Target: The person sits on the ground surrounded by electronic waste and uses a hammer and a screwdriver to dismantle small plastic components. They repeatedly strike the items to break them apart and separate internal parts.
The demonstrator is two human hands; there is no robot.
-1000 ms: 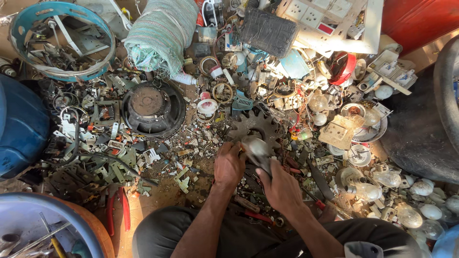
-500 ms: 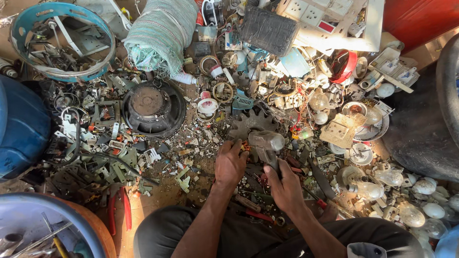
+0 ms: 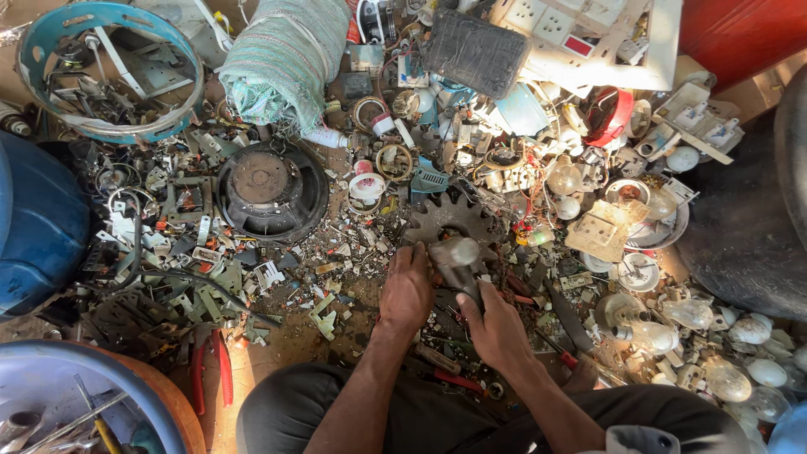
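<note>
Two hands on a hammer over a scrap-strewn floor.

Right hand (image 3: 498, 326) has its fingers wrapped tight round the dark handle of the hammer (image 3: 456, 262), grey head up, near the floor's mid-front, just in front of a toothed gear (image 3: 450, 217) (partly hidden by the hammer head). Left hand (image 3: 407, 291) curls w/ fingers bent beside the handle, touching it; can't tell what else it grips. Round black speaker (image 3: 271, 190) lies well to the left, glass bulbs (image 3: 672, 328) toward the right edge, red-handled pliers (image 3: 210, 370) near the front-left corner.

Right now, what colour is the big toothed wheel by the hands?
The toothed wheel is dark grey, dull metal, seen best in the head view, just above the hammer.
</note>
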